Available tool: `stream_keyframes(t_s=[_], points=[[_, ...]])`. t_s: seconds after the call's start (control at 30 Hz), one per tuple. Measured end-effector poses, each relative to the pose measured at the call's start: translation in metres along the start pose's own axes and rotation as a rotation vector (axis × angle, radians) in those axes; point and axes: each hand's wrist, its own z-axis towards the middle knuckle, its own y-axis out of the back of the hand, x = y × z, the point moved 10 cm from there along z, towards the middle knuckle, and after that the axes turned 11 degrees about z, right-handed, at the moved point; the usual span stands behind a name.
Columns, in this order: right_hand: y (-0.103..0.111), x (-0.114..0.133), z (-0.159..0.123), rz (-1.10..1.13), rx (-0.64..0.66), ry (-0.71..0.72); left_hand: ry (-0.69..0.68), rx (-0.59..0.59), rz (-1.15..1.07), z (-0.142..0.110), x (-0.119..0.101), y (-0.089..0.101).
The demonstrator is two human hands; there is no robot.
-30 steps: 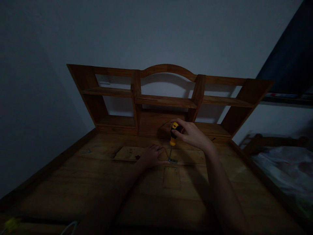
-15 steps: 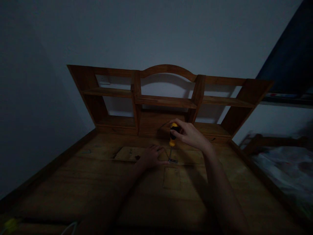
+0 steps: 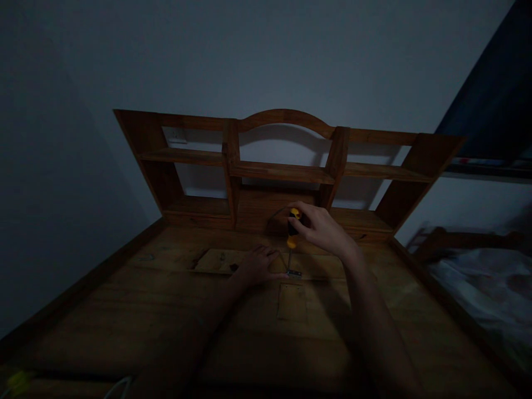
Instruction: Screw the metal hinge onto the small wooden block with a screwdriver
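Observation:
My right hand (image 3: 322,227) is wrapped round the yellow and black handle of a screwdriver (image 3: 292,241), which stands almost upright. Its shaft reaches down to a small metal plate (image 3: 294,274) near the edge of a long wooden strip (image 3: 320,266). On the strip's left part lies my left hand (image 3: 258,265), fingers spread and thumb stretched out to touch the left end of the metal plate. Whether a screw sits under the screwdriver tip is too small and dark to tell. In front of the plate is a thin rectangular wooden piece (image 3: 292,302).
The wooden surface (image 3: 137,310) backs onto a wooden shelf unit (image 3: 282,173) against the wall. Small dark holes or knots show on the strip's left end. A yellow object (image 3: 19,381) and a white cord (image 3: 119,387) are at the lower left. Pale plastic or cloth (image 3: 486,282) lies at right.
Almost nothing differs. The screwdriver handle and my right fingers have shifted very slightly; my left hand stays in place at the metal plate.

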Motion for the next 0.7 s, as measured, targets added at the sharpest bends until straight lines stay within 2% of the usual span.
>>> stream_keyframes(t_s=[0.27, 0.5, 0.7], points=[[-0.0019, -0.0024, 0.0014, -0.147, -0.045, -0.033, -0.001, -0.004, -0.004, -0.0012, 0.0008, -0.0034], [-0.0040, -0.0001, -0.0032, -0.018, 0.047, -0.021, -0.015, -0.002, -0.007, -0.0008, 0.0002, -0.0041], [-0.0019, -0.0008, -0.0007, -0.160, -0.023, -0.031, -0.011, 0.007, 0.006, -0.0011, 0.0004, -0.0037]])
